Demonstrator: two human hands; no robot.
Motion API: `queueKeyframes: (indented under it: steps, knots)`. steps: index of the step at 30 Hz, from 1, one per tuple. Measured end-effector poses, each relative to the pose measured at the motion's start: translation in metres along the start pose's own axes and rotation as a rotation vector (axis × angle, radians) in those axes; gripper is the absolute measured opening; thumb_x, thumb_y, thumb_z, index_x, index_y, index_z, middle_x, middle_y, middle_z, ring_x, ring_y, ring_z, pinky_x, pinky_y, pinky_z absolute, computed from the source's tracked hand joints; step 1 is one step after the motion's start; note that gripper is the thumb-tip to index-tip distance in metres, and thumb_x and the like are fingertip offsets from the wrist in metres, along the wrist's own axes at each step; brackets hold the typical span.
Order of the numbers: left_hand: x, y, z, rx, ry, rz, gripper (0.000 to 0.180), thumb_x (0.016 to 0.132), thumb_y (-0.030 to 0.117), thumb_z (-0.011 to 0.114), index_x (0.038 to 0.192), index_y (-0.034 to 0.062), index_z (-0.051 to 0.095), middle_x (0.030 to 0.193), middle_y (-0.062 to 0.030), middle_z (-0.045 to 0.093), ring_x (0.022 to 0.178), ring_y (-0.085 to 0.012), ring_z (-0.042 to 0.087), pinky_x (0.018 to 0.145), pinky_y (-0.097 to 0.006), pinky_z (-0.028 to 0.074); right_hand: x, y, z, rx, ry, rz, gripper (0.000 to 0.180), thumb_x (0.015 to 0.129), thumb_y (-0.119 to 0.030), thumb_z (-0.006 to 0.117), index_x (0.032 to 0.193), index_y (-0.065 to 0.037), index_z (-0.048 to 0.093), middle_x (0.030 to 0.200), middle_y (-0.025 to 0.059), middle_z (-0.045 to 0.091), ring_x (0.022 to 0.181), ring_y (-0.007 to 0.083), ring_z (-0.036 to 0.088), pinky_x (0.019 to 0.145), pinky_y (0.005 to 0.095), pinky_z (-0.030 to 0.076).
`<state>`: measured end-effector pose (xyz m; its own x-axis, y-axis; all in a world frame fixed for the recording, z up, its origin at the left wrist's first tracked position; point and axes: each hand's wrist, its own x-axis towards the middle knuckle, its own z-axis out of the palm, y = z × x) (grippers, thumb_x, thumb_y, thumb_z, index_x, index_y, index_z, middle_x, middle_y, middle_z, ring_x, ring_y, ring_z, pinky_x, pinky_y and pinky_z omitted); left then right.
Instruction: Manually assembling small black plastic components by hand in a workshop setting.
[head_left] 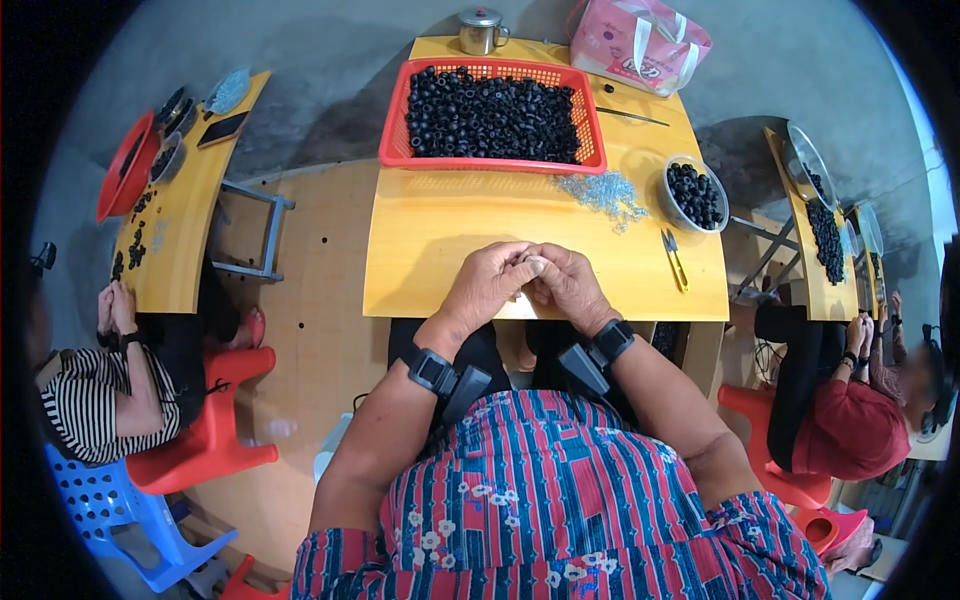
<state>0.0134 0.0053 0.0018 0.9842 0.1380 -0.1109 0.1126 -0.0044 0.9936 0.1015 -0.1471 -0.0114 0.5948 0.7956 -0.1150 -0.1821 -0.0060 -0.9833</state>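
Note:
My left hand (492, 280) and my right hand (569, 283) meet over the near edge of the yellow table (440, 230). Thumbs and fingertips of both are pinched together, and whatever lies between them is too small or too hidden to name. Beyond my hands sits a red plastic basket (393, 135) heaped with small black ring-shaped parts (490, 115). A loose pile of small clear pieces (608, 195) lies just in front of it. To the right stands a clear round tub (674, 207) full of black parts (695, 192). Yellow-handled snips (675, 262) rest near the right edge.
At the back are a metal mug (480, 35), a pink bag (640, 45) and a thin dark rod (632, 117). People sit at side tables (205, 215) left and right, with black parts, bowls and red stools (225, 430) around them. A blue chair (115, 510) stands lower left.

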Motion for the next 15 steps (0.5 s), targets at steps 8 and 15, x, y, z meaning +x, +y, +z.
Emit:
queueKeyframes:
  steps: [8, 15]
  knots:
    - [-0.002, -0.008, 0.011, -0.057, 0.131, 0.061, 0.032, 0.093, 0.02, 0.062, 0.113, -0.0045, 0.063, 0.09, -0.007, 0.065, 0.076, -0.0111, 0.061, 0.067, -0.024, 0.051, -0.005, -0.01, 0.005, 0.073, 0.007, 0.045, 0.03, 0.098, -0.03, 0.057, 0.101, 0.0, 0.064, 0.071, 0.0, 0.055, 0.06, 0.0078, 0.048, 0.058, 0.0226, 0.045]
    - [-0.003, -0.001, 0.012, -0.165, 0.124, 0.054, 0.027, 0.094, 0.011, 0.059, 0.119, -0.0005, 0.062, 0.093, -0.0009, 0.063, 0.078, -0.0061, 0.058, 0.066, -0.019, 0.05, 0.006, -0.012, -0.015, 0.552, -0.074, 0.267, 0.027, 0.096, -0.031, 0.06, 0.097, -0.004, 0.063, 0.071, -0.0012, 0.049, 0.059, 0.0092, 0.041, 0.058, 0.0251, 0.04]
